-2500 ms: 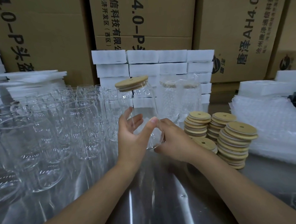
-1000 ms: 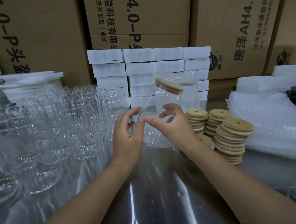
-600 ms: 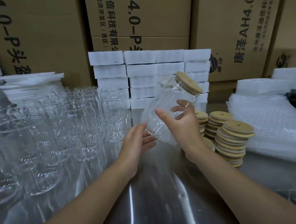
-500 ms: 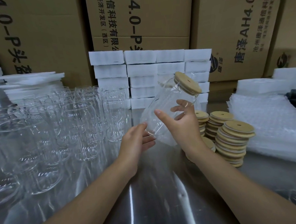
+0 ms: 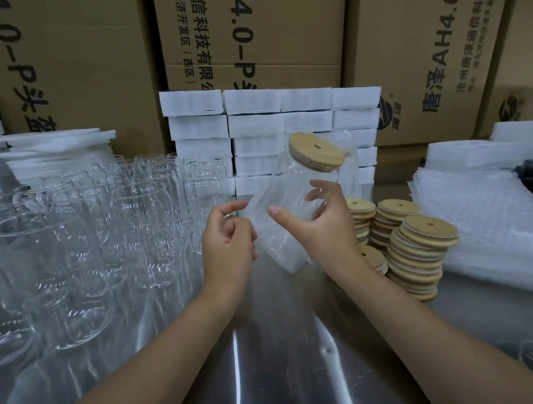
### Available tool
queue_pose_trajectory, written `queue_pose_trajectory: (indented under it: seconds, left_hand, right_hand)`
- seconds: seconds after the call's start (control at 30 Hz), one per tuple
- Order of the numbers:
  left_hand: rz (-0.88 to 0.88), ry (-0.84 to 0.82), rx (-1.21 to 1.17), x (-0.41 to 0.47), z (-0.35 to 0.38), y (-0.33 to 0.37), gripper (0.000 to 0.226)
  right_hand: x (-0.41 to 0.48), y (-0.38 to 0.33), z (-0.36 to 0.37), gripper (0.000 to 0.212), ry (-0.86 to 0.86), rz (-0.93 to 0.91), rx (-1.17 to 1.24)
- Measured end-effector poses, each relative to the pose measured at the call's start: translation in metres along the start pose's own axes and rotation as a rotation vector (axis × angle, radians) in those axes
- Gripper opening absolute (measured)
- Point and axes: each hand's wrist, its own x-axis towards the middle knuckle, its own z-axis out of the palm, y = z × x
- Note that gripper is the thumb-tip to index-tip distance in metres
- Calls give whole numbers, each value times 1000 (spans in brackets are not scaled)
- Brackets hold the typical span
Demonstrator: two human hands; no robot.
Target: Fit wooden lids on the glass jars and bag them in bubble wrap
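Glass jar [image 5: 289, 191], lidded, tilted in right hand [image 5: 325, 229] grip; left hand [image 5: 230, 244] curled, hold unclear; lid stacks [image 5: 416, 249] beside wrist.

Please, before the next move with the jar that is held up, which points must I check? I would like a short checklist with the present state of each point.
1. Wooden lid seated on the jar: ok, it sits flat on the mouth although the jar is tilted.
2. Right hand grips the jar: ok, thumb and fingers curl round its body.
3. Jar inside the bubble wrap bag: looks ok, film shows below the base and beside the lid.
4. Left hand holds the bag: cannot tell, its curled fingers are at the bag's edge.
5. Bag mouth closed over the lid: cannot tell.
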Motion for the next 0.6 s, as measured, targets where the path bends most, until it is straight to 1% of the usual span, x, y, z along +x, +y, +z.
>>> queue_pose_trajectory:
  seconds: [0.07, 0.13, 0.23, 0.33, 0.4, 0.43, 0.5, 0.6]
  left_hand:
    - [103, -42, -19, -4, 1, 4, 30]
    - [166, -118, -29, -8, 2, 5, 24]
    - [254, -245, 57, -12, 0, 2, 41]
    - [409, -355, 319, -13, -2, -6, 70]
    - [545, -365, 488, -12, -2, -13, 83]
    - [601, -356, 536, -11, -1, -16, 88]
    - [655, -338, 557, -8, -1, -19, 98]
    - [684, -283, 507, -5, -1, -19, 103]
  right_hand:
    - [-1, 0, 2, 69, -9, -8, -11]
    - [-1, 0, 3, 69, -14, -5, -1]
    - [1, 1, 1, 68, -11, 24, 28]
    - [2, 1, -2, 67, 5, 70, 64]
    - [3, 1, -3, 65, 18, 101, 102]
    - [3, 0, -3, 65, 22, 114, 119]
    - [3, -1, -2, 66, 20, 129, 147]
    - [0, -5, -1, 73, -24, 133, 179]
